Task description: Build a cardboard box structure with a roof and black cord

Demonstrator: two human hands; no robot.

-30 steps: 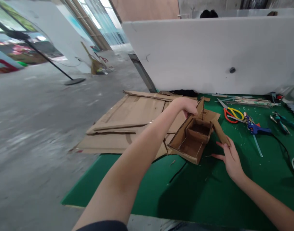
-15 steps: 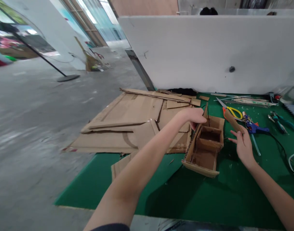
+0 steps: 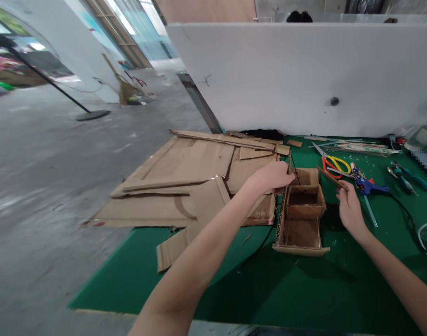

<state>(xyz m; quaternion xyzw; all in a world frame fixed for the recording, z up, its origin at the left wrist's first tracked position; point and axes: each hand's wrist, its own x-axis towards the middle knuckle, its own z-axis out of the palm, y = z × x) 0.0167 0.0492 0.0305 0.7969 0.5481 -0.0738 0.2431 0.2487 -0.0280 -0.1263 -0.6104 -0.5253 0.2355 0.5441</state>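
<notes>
A small cardboard box [image 3: 300, 251] with an inner divided compartment sits on the green table, its open side facing me. My left hand [image 3: 274, 176] grips the box's tall left wall near the far corner, fingers closed around its edge. To the right of the box, my right hand [image 3: 349, 205] pinches a narrow cardboard strip [image 3: 330, 178] by its near end. That strip is held in the air and tilts toward the box's far right corner. A thin dark cord stands out by the box's back part.
Flattened cardboard sheets [image 3: 199, 163] cover the table's left side. Behind my right hand lie scissors [image 3: 334, 163], a blue glue gun [image 3: 369, 186] with its cable, and pliers [image 3: 404, 177]. A white panel [image 3: 269, 79] rises along the back edge.
The box has turned a little and now rests squarer to me, nearer the table. The strip in my right hand has tipped flatter and moved left, and my right fingers have closed more.
</notes>
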